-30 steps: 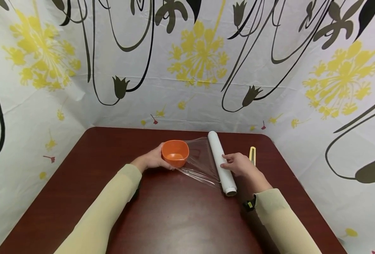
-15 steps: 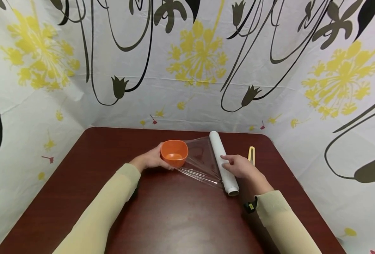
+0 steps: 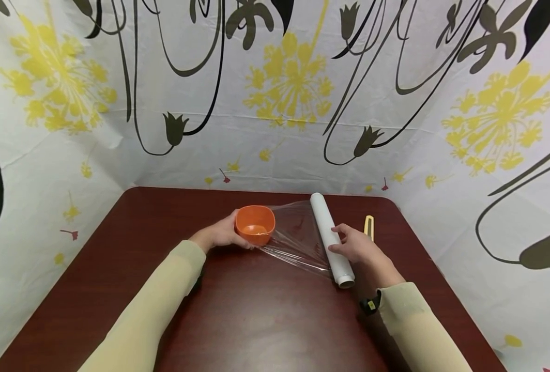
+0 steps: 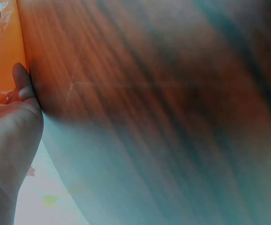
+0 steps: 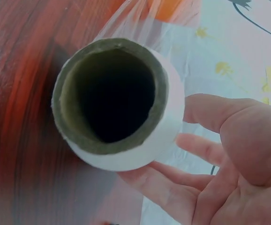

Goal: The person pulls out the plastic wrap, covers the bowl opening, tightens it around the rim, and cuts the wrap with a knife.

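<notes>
In the head view, an orange bowl stands toward the table's far side, held by my left hand around its left side. Clear plastic wrap stretches from the bowl to a white roll lying on the table. Wrinkled film also shows against the bowl in the left wrist view. My right hand touches the roll's right side with thumb and fingers apart. Seen from the right wrist, the roll's hollow end faces the camera, and the fingers lie nearly straight against its side.
A yellow box cutter lies right of the roll, partly hidden behind my right hand. The dark red wooden table ends at a wall covering patterned with flowers.
The roll has shifted slightly to the right, lengthening the film between it and the bowl. My right hand has moved right along with it. The left hand keeps its hold on the bowl.
</notes>
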Action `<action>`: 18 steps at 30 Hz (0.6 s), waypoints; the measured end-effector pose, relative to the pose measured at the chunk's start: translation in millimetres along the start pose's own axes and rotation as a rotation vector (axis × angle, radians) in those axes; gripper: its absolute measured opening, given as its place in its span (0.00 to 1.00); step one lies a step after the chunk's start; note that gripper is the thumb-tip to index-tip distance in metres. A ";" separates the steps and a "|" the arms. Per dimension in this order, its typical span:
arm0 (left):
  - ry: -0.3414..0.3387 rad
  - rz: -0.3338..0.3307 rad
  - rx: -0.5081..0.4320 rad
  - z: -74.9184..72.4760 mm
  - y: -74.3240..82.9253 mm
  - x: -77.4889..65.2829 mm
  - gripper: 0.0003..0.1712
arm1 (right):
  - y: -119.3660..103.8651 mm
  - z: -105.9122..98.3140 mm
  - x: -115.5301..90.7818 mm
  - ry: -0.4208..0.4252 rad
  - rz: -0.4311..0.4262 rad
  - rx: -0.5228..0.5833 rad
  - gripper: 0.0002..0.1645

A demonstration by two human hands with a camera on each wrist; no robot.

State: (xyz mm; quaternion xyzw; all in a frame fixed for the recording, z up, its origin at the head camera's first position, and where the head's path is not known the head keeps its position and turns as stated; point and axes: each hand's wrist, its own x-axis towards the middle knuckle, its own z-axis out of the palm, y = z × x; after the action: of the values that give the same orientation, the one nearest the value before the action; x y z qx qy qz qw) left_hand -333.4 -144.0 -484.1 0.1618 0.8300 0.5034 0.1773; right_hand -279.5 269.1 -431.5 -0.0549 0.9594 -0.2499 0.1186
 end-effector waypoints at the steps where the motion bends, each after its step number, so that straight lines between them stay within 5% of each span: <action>1: 0.000 0.000 0.005 0.1 -0.3 0.4 0.67 | 0.5 0.2 -0.1 0.002 0.003 0.001 0.39; 18: -0.018 0.007 0.002 -2.2 0.3 2.2 0.67 | 2.0 -3.1 -4.5 -0.040 0.061 0.057 0.40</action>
State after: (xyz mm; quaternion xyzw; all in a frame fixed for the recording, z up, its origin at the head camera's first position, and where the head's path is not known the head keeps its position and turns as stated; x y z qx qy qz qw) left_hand -336.3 -144.5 -483.2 0.1696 0.8284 0.5015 0.1829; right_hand -276.0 273.1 -429.0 -0.0272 0.9506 -0.2724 0.1467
